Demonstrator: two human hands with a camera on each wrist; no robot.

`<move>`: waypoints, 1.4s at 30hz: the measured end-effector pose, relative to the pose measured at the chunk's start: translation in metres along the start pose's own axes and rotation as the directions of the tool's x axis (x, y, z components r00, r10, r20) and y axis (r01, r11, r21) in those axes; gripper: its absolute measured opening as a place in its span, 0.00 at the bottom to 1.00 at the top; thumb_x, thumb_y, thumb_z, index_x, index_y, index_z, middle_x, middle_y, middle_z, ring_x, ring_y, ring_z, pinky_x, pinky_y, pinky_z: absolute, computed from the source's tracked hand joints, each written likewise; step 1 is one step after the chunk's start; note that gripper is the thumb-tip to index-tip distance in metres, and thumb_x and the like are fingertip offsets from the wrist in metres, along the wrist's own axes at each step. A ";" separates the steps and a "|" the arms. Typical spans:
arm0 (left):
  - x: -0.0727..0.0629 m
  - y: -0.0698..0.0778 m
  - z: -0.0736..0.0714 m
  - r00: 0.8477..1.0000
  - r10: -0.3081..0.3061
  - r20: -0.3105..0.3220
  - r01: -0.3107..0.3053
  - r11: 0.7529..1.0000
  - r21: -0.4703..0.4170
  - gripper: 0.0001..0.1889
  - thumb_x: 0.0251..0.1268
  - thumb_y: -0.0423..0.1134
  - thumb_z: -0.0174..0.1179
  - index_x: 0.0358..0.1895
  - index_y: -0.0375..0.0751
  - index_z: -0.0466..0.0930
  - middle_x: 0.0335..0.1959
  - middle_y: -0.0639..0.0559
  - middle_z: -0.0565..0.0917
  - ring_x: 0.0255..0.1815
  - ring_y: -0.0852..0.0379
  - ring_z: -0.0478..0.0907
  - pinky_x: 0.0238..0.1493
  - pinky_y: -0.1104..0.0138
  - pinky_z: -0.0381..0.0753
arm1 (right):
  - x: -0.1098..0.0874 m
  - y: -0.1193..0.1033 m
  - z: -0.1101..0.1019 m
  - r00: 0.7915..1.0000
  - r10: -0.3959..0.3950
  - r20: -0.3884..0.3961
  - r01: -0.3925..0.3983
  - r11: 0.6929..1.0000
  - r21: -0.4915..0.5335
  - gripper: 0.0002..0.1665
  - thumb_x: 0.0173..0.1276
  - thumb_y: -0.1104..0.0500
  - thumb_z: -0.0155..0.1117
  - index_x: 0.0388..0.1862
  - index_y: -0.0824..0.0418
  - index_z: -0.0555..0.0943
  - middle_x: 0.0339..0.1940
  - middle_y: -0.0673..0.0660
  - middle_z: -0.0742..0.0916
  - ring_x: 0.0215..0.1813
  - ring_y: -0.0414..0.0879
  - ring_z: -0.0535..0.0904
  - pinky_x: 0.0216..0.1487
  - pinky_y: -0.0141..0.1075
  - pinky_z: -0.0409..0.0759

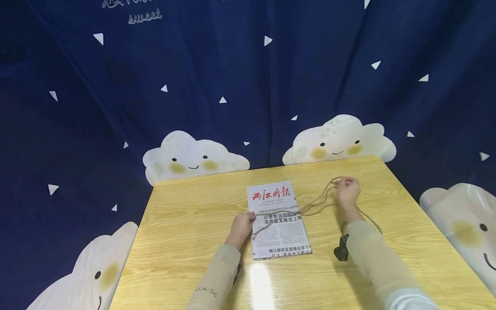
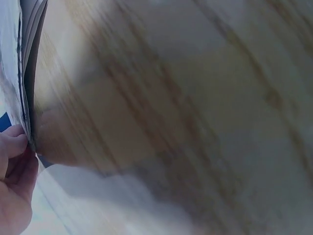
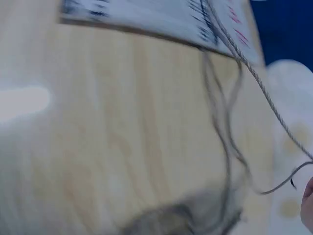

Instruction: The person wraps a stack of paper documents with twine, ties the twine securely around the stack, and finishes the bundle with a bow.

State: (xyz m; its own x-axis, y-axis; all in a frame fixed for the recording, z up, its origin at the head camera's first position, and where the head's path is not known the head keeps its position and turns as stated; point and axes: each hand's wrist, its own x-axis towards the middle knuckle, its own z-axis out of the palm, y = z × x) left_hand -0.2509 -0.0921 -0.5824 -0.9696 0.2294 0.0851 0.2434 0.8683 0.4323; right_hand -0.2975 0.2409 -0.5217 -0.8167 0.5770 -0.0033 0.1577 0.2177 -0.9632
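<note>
A folded newspaper (image 1: 279,239) with a red title lies on the wooden table. My left hand (image 1: 241,226) pinches its left edge between thumb and fingers; the left wrist view shows the folded layers (image 2: 24,73) there. Thin brown twine (image 1: 320,199) crosses the front page, one strand reaching the left thumb and a loose end lying on the lower left of the page. To the right of the paper, my right hand (image 1: 348,190) pinches the twine, drawing strands out from the paper's right edge. Only a bit of that hand (image 3: 308,205) shows in the right wrist view.
The wooden table (image 1: 186,224) carries the paper, and more twine (image 1: 372,220) trails on it beside the right forearm. A dark blue curtain (image 1: 232,56) with smiling clouds hangs behind the table's far edge. A black wrist device (image 1: 341,249) sits on the right sleeve.
</note>
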 end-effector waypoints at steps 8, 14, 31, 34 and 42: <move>0.003 0.001 0.001 0.998 -0.054 0.038 0.053 0.998 0.015 0.11 0.62 0.30 0.54 0.45 0.40 0.82 0.52 0.49 0.79 0.55 0.51 0.75 0.57 0.62 0.72 | 0.036 -0.023 -0.040 0.913 0.342 -0.222 -0.139 0.773 0.619 0.06 0.74 0.61 0.37 0.43 0.60 0.63 0.25 0.49 0.79 0.25 0.36 0.80 0.32 0.22 0.79; 0.003 0.000 0.001 0.998 -0.058 0.034 0.058 0.998 0.014 0.11 0.62 0.30 0.55 0.45 0.40 0.82 0.52 0.49 0.79 0.55 0.50 0.75 0.57 0.62 0.72 | 0.041 -0.024 -0.055 0.897 0.424 -0.125 -0.179 0.606 0.775 0.11 0.73 0.63 0.36 0.50 0.65 0.65 0.36 0.58 0.82 0.46 0.47 0.82 0.44 0.28 0.79; 0.000 0.004 -0.001 0.997 -0.077 0.017 0.078 0.997 -0.017 0.12 0.61 0.29 0.56 0.47 0.38 0.81 0.53 0.48 0.79 0.55 0.50 0.75 0.56 0.62 0.73 | -0.006 0.028 0.000 0.835 -0.411 0.365 0.535 0.761 -0.367 0.17 0.66 0.66 0.53 0.50 0.76 0.68 0.48 0.72 0.74 0.51 0.65 0.69 0.52 0.55 0.70; 0.001 0.004 0.000 0.996 -0.082 0.022 0.083 0.996 -0.030 0.12 0.61 0.30 0.56 0.47 0.38 0.81 0.53 0.48 0.78 0.55 0.50 0.75 0.56 0.62 0.73 | -0.014 0.028 0.019 0.768 -0.495 0.407 0.635 0.672 -0.382 0.17 0.64 0.68 0.55 0.50 0.76 0.70 0.47 0.71 0.75 0.51 0.64 0.70 0.53 0.54 0.70; -0.001 0.004 0.003 0.997 -0.081 0.009 0.081 0.996 -0.041 0.11 0.61 0.30 0.56 0.46 0.39 0.81 0.52 0.48 0.79 0.54 0.50 0.76 0.56 0.62 0.73 | -0.033 0.038 0.049 0.549 -0.368 0.751 0.798 0.498 -0.339 0.17 0.64 0.68 0.54 0.53 0.69 0.76 0.49 0.68 0.79 0.52 0.64 0.74 0.54 0.55 0.71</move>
State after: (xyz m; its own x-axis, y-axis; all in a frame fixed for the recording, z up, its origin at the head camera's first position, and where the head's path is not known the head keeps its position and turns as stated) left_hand -0.2494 -0.0878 -0.5835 -0.9858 0.1623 0.0422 0.1628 0.8653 0.4741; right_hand -0.2915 0.1917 -0.5713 -0.9230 -0.3541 0.1506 -0.3846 0.8360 -0.3913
